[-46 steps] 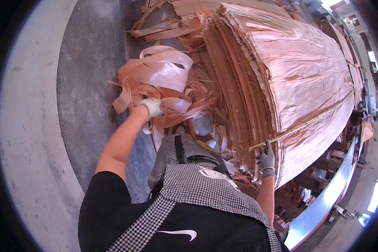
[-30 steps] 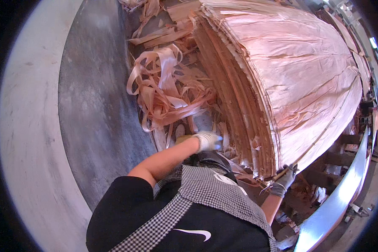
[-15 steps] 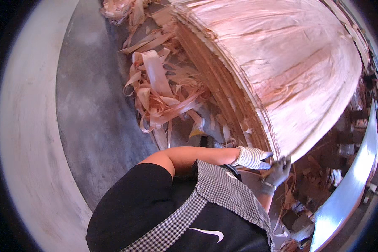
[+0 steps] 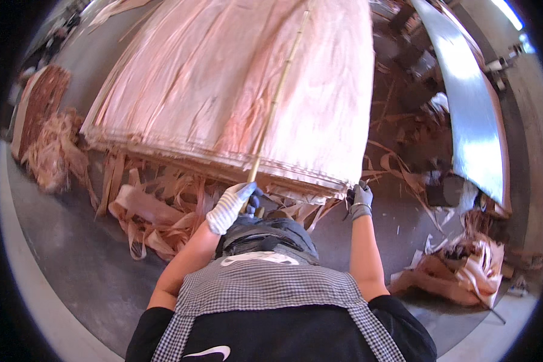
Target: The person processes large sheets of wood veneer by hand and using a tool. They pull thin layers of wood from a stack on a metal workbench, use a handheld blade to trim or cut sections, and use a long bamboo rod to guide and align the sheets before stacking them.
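Observation:
A tall stack of thin pinkish wood veneer sheets (image 4: 205,78) spreads out in front of me, with ragged layered edges on the near side. A long thin bamboo stick (image 4: 277,96) lies lengthwise over the top sheet. My left hand (image 4: 230,208), in a striped white glove with grey-blue fingertips, is closed round the near end of the stick at the stack's front edge. At the near right corner, my right hand (image 4: 361,199) in a grey glove has its fingers closed against the sheet edge. Its fingertips are partly hidden, but they appear to pinch the veneer corner.
Curled veneer strips (image 4: 148,220) lie below the stack's front edge. A tangled scrap heap (image 4: 54,154) sits at the far left beside a brown bundle (image 4: 39,108). More scraps (image 4: 458,271) lie at the right. A long shiny metal sheet (image 4: 464,114) runs along the right.
My view has swung round to face the stack's front edge. The hands, close together at a corner before, are now apart: left on the bamboo stick, right at the right corner.

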`<state>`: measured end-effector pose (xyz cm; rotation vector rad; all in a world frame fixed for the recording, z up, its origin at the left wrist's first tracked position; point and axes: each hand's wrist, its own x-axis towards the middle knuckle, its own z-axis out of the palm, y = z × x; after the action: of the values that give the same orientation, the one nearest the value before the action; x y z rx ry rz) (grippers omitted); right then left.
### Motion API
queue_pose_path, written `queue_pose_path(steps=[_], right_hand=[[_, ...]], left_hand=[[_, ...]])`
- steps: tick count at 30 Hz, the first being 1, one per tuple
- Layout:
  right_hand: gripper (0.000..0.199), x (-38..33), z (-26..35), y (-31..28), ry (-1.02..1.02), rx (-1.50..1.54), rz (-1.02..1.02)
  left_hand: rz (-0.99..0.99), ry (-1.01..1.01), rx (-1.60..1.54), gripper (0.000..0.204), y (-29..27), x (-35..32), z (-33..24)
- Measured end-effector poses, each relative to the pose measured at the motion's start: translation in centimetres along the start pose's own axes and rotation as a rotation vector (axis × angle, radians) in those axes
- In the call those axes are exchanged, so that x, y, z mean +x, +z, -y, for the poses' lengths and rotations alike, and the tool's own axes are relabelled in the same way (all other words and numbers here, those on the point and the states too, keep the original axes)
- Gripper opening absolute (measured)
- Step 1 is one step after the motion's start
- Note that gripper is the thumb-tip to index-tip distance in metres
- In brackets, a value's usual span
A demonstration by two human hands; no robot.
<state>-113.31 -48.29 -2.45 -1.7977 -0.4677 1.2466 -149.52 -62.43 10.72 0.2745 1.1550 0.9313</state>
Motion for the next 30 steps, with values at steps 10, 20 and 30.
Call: queue_pose_path(steps=[10, 20, 30], right_hand=[[0.029, 7.8, -1.6, -2.0, 0.284, 0.499, -0.064], [0.013, 6.3, 1.3, -4.2, -0.255, -0.305, -0.202], [0.015, -10.4, 11.0, 8.5, -0.253, 0.069, 0.454]], left_hand=[[-0.027, -0.012, 0.257, 0.03, 1.7, 1.4, -1.0], [-0.327, 0.438, 1.129, 0.035, 2.6, 3.4, -1.0], [0.188, 0.216, 0.406, 0.07, 17.4, 8.8, -9.4]])
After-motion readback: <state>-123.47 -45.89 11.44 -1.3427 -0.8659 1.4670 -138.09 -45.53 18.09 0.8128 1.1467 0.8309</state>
